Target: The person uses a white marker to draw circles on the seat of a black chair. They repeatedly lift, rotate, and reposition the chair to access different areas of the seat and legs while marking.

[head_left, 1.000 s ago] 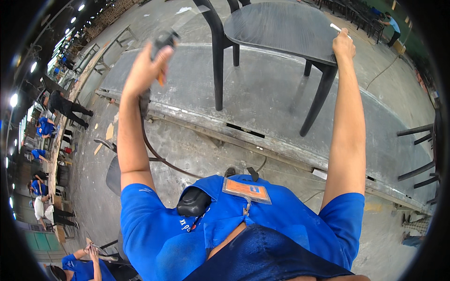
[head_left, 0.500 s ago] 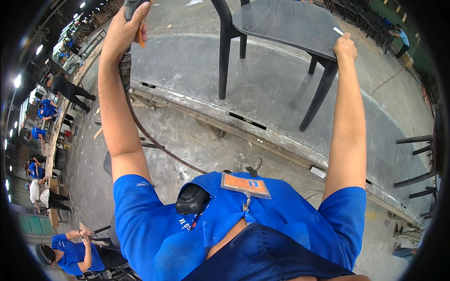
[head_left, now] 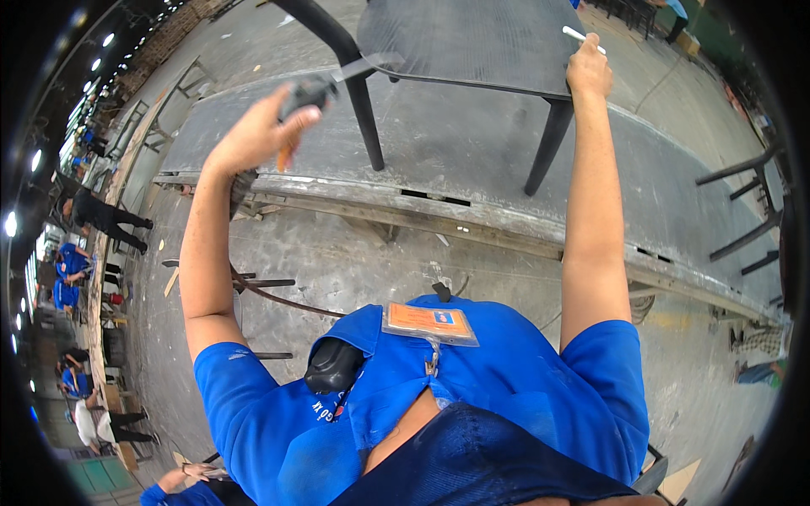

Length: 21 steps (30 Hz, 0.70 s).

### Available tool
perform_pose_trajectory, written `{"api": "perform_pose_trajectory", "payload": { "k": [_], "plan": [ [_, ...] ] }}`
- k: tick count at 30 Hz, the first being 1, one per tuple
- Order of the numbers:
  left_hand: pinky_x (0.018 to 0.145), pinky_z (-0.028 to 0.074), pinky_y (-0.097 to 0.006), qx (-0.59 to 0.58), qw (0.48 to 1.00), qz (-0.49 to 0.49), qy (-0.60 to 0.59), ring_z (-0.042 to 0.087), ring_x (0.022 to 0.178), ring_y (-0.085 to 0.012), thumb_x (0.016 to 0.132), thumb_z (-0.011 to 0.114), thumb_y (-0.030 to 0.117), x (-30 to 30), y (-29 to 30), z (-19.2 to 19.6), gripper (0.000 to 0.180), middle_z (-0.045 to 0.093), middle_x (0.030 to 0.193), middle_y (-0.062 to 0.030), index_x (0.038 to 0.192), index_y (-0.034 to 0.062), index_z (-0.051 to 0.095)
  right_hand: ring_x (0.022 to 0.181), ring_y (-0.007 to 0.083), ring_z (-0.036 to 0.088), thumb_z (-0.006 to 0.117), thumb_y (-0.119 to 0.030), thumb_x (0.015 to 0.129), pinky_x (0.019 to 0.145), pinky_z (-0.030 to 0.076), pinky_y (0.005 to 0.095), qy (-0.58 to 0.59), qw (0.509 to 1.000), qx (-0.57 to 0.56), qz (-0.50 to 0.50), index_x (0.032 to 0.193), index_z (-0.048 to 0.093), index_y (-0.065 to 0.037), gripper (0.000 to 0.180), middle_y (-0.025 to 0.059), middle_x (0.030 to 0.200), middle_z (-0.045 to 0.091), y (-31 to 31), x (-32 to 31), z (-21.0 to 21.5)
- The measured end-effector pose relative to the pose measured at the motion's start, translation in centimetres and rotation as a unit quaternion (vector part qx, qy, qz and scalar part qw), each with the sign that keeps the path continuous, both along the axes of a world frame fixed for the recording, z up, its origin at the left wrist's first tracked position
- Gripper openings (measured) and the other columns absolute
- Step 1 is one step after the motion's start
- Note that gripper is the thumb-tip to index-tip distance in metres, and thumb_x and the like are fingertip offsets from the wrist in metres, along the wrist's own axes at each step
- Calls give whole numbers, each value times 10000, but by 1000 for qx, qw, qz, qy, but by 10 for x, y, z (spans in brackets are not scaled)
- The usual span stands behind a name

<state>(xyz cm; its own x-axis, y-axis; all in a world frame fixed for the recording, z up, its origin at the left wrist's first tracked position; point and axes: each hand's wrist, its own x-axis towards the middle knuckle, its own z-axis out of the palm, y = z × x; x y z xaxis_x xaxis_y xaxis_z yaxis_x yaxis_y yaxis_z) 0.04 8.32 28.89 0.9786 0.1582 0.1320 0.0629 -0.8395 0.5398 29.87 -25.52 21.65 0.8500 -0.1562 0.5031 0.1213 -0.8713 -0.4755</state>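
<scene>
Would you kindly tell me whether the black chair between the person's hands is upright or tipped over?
The chair is upright: its seat faces up, and the two legs that show clearly point down to the table.

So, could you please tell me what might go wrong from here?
The dark tool in the left hand is close to the black chair and might knock it. The curving brown hose could perhaps snag. The white stick in the right hand, beside the chair's edge, might scuff it.
</scene>
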Motion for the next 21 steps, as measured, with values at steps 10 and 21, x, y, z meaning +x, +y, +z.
{"api": "perform_pose_trajectory", "payload": {
  "k": [10,21],
  "plan": [
    [435,485,-297,56,990,34,-125,587,460,-153,880,597,499,12,-26,-11,711,583,592,-79,1301,-48,426,866,447,637,447,-205,954,727,488,537,-140,981,117,-71,1115,461,-100,192,235,878,668,-11,-99,-26],
    [418,468,-278,5,978,35,-204,568,439,-137,886,562,551,78,-29,-4,638,552,575,-56,1086,-52,513,946,330,662,396,-160,999,798,506,407,-237,900,365,27,1095,485,-5,203,206,961,673,-25,-141,-56]
  ]
}}
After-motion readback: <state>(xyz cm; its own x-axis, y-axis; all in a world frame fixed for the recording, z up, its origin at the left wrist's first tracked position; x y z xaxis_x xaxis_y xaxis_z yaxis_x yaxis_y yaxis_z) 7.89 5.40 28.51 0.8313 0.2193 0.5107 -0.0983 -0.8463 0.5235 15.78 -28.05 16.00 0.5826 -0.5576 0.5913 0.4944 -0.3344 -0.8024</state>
